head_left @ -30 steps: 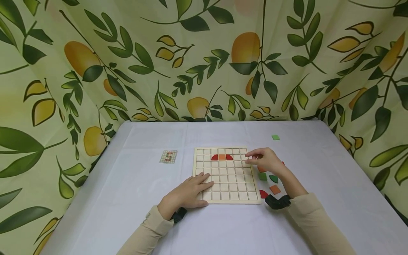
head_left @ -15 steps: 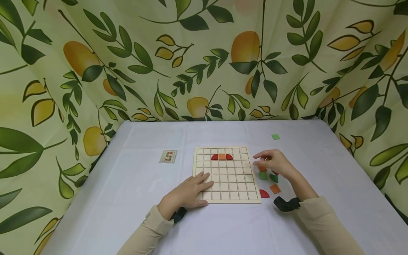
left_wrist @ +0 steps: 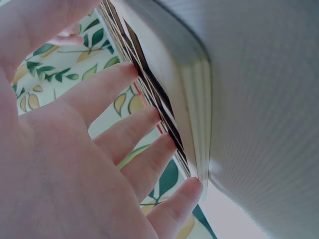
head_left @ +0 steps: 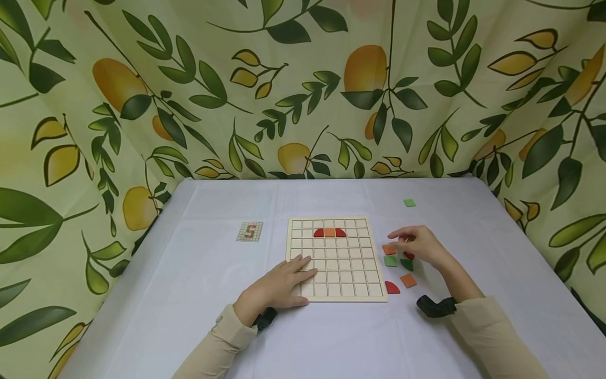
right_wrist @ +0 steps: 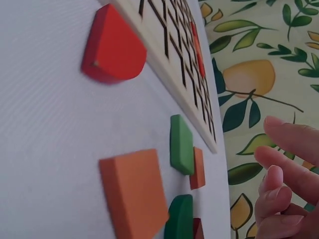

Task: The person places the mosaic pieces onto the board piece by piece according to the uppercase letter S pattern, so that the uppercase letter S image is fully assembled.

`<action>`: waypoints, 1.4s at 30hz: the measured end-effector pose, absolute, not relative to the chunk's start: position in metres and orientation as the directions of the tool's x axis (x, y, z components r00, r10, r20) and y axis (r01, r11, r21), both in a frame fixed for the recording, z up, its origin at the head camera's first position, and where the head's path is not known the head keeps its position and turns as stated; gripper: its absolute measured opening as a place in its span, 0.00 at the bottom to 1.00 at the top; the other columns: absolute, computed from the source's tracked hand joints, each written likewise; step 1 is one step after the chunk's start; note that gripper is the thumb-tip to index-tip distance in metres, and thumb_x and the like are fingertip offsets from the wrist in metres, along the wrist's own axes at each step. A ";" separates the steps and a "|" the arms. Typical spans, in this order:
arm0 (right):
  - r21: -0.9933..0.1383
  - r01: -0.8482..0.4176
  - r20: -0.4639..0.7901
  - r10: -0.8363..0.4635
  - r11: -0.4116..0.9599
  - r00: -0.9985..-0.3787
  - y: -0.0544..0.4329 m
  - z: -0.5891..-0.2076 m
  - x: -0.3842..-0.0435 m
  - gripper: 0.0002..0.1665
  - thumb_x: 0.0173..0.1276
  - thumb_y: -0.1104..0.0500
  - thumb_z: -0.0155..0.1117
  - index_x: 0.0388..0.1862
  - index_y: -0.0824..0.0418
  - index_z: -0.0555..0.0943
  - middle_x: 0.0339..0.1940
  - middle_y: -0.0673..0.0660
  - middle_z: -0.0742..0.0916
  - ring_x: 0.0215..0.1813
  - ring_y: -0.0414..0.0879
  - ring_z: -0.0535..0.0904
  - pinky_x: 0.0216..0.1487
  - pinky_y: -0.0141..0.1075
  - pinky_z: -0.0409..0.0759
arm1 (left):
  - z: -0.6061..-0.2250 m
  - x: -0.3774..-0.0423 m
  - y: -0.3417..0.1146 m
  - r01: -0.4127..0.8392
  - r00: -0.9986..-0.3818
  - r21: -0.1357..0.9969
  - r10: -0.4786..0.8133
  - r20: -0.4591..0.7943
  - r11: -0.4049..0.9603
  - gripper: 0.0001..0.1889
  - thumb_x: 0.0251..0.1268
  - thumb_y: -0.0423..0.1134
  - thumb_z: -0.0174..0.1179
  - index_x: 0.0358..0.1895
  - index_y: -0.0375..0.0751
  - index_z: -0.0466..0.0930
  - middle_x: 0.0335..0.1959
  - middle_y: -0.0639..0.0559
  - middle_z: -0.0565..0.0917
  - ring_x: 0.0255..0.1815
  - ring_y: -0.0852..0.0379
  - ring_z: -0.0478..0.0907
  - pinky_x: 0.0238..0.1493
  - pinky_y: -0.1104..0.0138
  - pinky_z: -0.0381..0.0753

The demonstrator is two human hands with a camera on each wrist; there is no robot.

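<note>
My left hand [head_left: 279, 284] rests with spread fingers on the left part of a pale wooden grid board [head_left: 338, 276]. In the board's second row from the far edge lie an orange square [head_left: 330, 232] and, on either side of it, a red quarter-round piece [head_left: 319, 232] and another red quarter-round piece [head_left: 340, 232]. My right hand [head_left: 421, 246] hovers right of the board, thumb and index finger apart with nothing visible between them. Below it lie a second orange square [head_left: 389, 249], a green square [right_wrist: 181, 144], a dark green rounded piece [head_left: 407, 265] and a partly hidden red piece [head_left: 409, 256].
Nearer the front lie a red quarter-round [right_wrist: 113, 46] and a third orange square [right_wrist: 135, 194]. A light green square [head_left: 409, 202] sits alone at the back right. Left of the board is a small grid card [head_left: 250, 231] with an S-like pattern. A patterned curtain [head_left: 293, 95] hangs behind the table.
My right hand has moved right, from over the board's right edge to above the loose pieces, uncovering an orange square. The left hand has stayed in place.
</note>
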State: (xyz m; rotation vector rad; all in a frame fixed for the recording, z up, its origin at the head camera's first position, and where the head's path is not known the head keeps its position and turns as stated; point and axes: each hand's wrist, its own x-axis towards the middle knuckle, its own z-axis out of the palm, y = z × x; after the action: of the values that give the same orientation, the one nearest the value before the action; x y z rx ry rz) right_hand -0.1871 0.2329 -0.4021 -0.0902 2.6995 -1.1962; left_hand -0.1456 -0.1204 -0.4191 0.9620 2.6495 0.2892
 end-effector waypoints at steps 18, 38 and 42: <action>-0.690 0.013 -0.182 -0.156 0.724 -0.971 0.240 -0.423 -0.180 0.17 0.54 0.61 0.74 0.40 0.70 0.85 0.21 0.49 0.75 0.30 0.42 0.67 0.26 0.28 0.63 | -0.418 -0.144 -0.121 0.581 -0.729 0.295 0.646 -0.226 0.758 0.35 0.63 0.53 0.61 0.73 0.52 0.63 0.78 0.48 0.57 0.81 0.46 0.51 0.78 0.51 0.58; -0.668 0.007 -0.203 -0.173 0.744 -0.964 0.241 -0.428 -0.182 0.17 0.48 0.64 0.77 0.38 0.70 0.85 0.19 0.49 0.74 0.28 0.43 0.67 0.25 0.29 0.63 | -0.419 -0.145 -0.121 0.572 -0.728 0.315 0.646 -0.230 0.757 0.35 0.63 0.53 0.61 0.73 0.51 0.63 0.79 0.48 0.56 0.81 0.46 0.50 0.78 0.50 0.57; -0.666 -0.002 -0.196 -0.177 0.746 -0.965 0.241 -0.428 -0.182 0.17 0.48 0.64 0.77 0.37 0.70 0.86 0.20 0.50 0.74 0.28 0.43 0.67 0.25 0.29 0.63 | -0.419 -0.144 -0.122 0.577 -0.726 0.316 0.650 -0.225 0.753 0.35 0.63 0.53 0.61 0.73 0.51 0.63 0.79 0.47 0.57 0.81 0.46 0.51 0.78 0.49 0.57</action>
State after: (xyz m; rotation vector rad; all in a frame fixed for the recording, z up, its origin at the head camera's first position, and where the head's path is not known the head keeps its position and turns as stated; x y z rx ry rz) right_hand -0.1821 0.2409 -0.4282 -0.1412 2.6998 -1.0296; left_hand -0.1444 -0.1217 -0.4187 0.9490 2.6301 0.3213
